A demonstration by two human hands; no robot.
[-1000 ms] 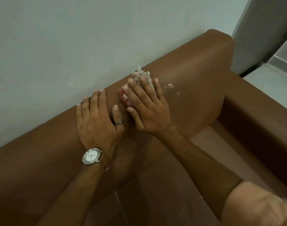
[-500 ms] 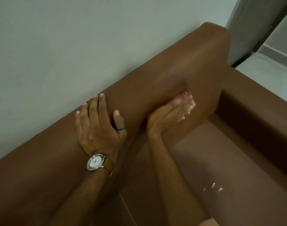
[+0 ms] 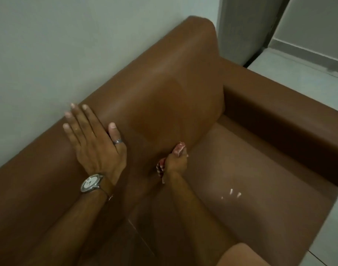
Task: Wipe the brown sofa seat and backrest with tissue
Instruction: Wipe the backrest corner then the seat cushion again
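Note:
The brown sofa fills the view; its backrest (image 3: pixel 164 89) runs along the wall and its seat (image 3: pixel 250 169) lies lower right. My left hand (image 3: pixel 95 143), with a ring and a wristwatch, lies flat and spread on top of the backrest. My right hand (image 3: pixel 175 162) presses against the bottom of the backrest face, where it meets the seat. It holds the tissue (image 3: pixel 180 150), of which only small white bits show around the fingers. A few white tissue scraps (image 3: pixel 234 194) lie on the seat.
The sofa's right armrest (image 3: pixel 279 120) borders the seat. A pale wall (image 3: pixel 68 45) stands right behind the backrest. A pale tiled floor (image 3: pixel 308 77) and a door frame (image 3: pixel 241 25) lie past the armrest. My knee (image 3: pixel 245 256) shows at the bottom edge.
My right hand has slid from the top of the backrest down its face to the seam with the seat. Tissue scraps have dropped onto the seat. My left hand stays on the backrest top.

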